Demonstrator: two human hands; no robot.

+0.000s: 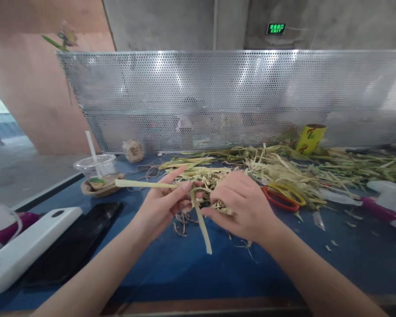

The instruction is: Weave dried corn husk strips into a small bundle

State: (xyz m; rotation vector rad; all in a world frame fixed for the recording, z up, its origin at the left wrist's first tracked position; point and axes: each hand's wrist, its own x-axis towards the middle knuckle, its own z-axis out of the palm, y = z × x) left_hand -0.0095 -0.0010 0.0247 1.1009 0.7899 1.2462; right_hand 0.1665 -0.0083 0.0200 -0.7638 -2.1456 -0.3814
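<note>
Between thumb and fingers, my left hand [165,200] pinches pale green plant strips, like dried leaf or husk. One strip [145,184] sticks out to the left past that hand, and another strip [202,224] hangs down toward the table's front. My right hand [239,204] is curled closed around the right end of a thin twisted green strand [203,190] that runs across from the left hand. The tips of its fingers are mostly hidden. Behind and below both hands lies a heap of dry plant scraps [214,178].
Scissors with red and yellow handles [285,203] lie right of my right hand. Long dried leaves [284,165] and a yellow tube [312,138] are behind. At left are a black phone [75,242], a white slab-shaped device [36,246] and a plastic cup [95,165]. A perforated metal screen [218,88] stands at the back.
</note>
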